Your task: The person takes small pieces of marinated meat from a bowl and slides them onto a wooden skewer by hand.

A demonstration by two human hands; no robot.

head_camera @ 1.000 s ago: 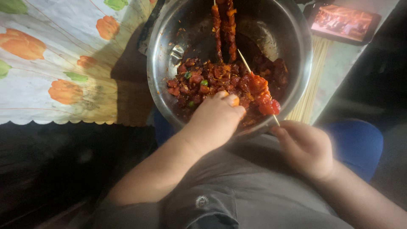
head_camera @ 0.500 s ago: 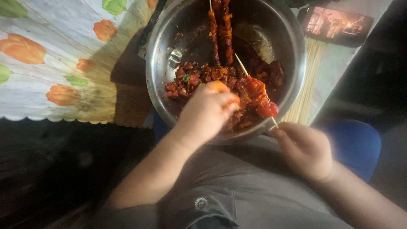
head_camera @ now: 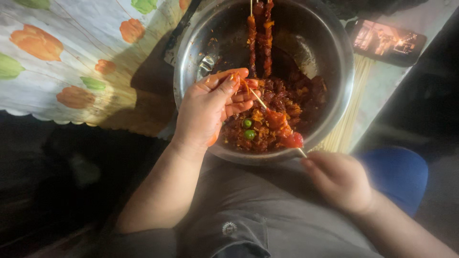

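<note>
While two loaded skewers (head_camera: 259,33) are lying in the bowl (head_camera: 334,102), right hand (head_camera: 340,180) is pinching a part-filled skewer (head_camera: 272,114), left hand (head_camera: 210,110) pinching its tip; much meat (head_camera: 291,102) is remaining.

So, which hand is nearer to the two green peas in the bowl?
Left. The left hand hovers just beside the green peas; the right hand stays outside the steel bowl, holding the skewer end.

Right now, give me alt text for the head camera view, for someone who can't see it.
Two bare hands load a thin wooden skewer over a steel bowl of red marinated meat pieces: the right hand holds its lower end, the left hand pinches near its tip. Two filled skewers lean inside the bowl, beside a floral tablecloth.
</note>
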